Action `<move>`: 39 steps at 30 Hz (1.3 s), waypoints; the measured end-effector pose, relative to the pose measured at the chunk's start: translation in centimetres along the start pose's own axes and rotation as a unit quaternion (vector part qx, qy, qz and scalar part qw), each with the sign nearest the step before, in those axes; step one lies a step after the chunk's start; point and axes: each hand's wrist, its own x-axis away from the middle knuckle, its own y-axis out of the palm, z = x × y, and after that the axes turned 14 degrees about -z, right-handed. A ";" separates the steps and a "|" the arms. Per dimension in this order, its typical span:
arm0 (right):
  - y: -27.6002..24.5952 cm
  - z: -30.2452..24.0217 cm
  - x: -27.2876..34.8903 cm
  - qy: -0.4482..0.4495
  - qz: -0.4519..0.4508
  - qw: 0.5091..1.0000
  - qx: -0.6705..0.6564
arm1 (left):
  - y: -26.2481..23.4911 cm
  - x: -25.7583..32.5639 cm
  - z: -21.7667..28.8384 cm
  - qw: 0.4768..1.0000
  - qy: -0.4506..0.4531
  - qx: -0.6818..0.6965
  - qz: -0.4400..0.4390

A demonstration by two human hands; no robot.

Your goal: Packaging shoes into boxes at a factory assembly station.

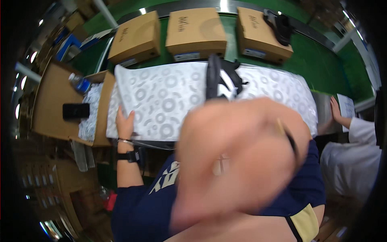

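You seem to be at a wrapping step: the black-and-white shoe (213, 78) appears to lie on the patterned white paper (161, 92) on the bench (322, 70), just short of the row of 3 tan boxes (195, 30), and the next move likely calls for folding the paper over it. Your left grip (125, 121) is spread at the paper's left edge, thumb and fingers apart, while your right grip (242, 153) is too blurred to tell. The shoe's long axis runs away from you, sole facing left, toe direction unclear.
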 end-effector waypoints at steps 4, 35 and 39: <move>-1.5 -7.4 5.8 0.035 0.027 0.998 0.035 | 1.4 1.7 -0.7 0.985 -0.034 -0.172 0.001; -5.3 -11.9 8.9 0.082 0.092 0.982 0.145 | -1.3 -3.0 2.4 0.905 -0.215 -0.368 0.005; -6.7 -9.5 8.8 0.298 0.122 0.919 0.226 | -2.9 -4.4 -1.9 0.985 -0.098 -0.087 0.116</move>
